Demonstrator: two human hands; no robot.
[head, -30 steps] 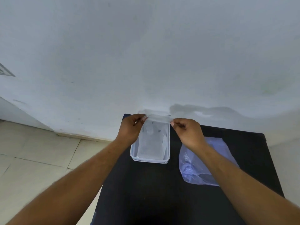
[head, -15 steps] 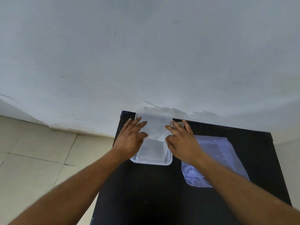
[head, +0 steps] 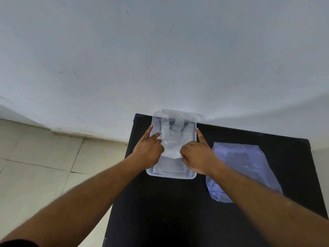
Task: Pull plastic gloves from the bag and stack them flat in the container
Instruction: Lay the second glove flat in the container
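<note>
Pressing a clear glove [head: 173, 139] flat in the container [head: 171, 175], fingers pointing away toward the wall. Left hand [head: 148, 148] and right hand [head: 197, 154] both half-curled, forefingers out, gripping nothing. Bag [head: 249, 161] nearer the right

Your left hand [head: 148, 150] and right hand [head: 196, 155] lie palm-down, close together — index fingers extended, forearms converging.

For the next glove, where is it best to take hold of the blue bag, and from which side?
Probably the near end of the blue bag, from the right with the right hand: it lies flat on the table, and that end looks crumpled and raised.
</note>
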